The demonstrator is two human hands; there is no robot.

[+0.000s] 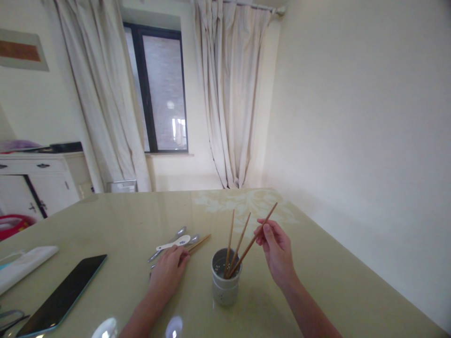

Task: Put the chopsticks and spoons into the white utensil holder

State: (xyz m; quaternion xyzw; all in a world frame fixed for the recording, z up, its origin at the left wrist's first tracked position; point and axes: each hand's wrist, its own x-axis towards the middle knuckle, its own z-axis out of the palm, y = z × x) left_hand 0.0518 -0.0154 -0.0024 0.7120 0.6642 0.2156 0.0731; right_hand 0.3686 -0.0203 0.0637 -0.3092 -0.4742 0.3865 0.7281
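A grey utensil holder (225, 290) stands upright on the table, with two chopsticks (230, 234) leaning inside it. My right hand (277, 249) pinches a third, darker chopstick (251, 243) near its upper end; its lower end is inside the holder. To the left, my left hand (169, 268) lies low over the table, its fingers closed on the loose chopsticks (200, 241), whose near ends it hides. Just beyond that hand lie a white spoon (176, 242) with a blue mark and metal spoons (181, 231), partly covered.
A black tablet-like device (66, 291) lies at the left of the table (127, 220), with a white object (26, 267) and glasses (12, 319) near it. A wall (366, 141) runs along the right side. A white cabinet (52, 180) stands at the far left.
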